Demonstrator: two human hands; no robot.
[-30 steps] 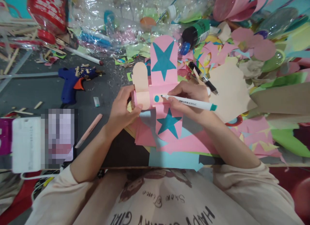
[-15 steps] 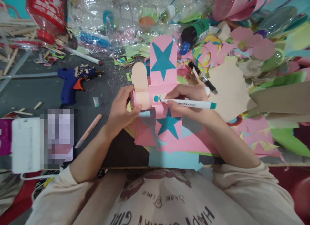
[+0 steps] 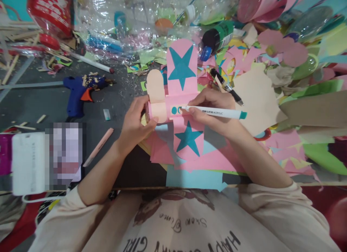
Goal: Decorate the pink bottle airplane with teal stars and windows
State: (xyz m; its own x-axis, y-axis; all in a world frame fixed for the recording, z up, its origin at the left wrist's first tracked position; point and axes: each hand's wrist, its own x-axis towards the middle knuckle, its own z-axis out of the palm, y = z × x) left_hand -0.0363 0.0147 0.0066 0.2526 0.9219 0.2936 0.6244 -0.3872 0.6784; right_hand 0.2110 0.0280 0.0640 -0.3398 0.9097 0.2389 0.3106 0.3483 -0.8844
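A pink paper model [image 3: 182, 82] with two teal stars and a beige rounded flap lies in the middle of the table. My left hand [image 3: 135, 122] grips its beige left end, fingers curled round it. My right hand [image 3: 214, 109] pinches a white teal-capped acrylic marker [image 3: 217, 112]. The marker's tip touches the pink middle band, beside two teal dots [image 3: 176, 110] drawn there.
A blue glue gun [image 3: 80, 93] lies at the left, a white box [image 3: 27, 163] nearer me. A black pen [image 3: 226, 86] and a green-labelled bottle [image 3: 218, 37] lie behind my right hand. Clear plastic bottles, paper scraps and wooden sticks cover the table's back and right.
A second teal dot has appeared on the pink band beside the first. The marker tip has shifted slightly right. My left hand keeps its hold.
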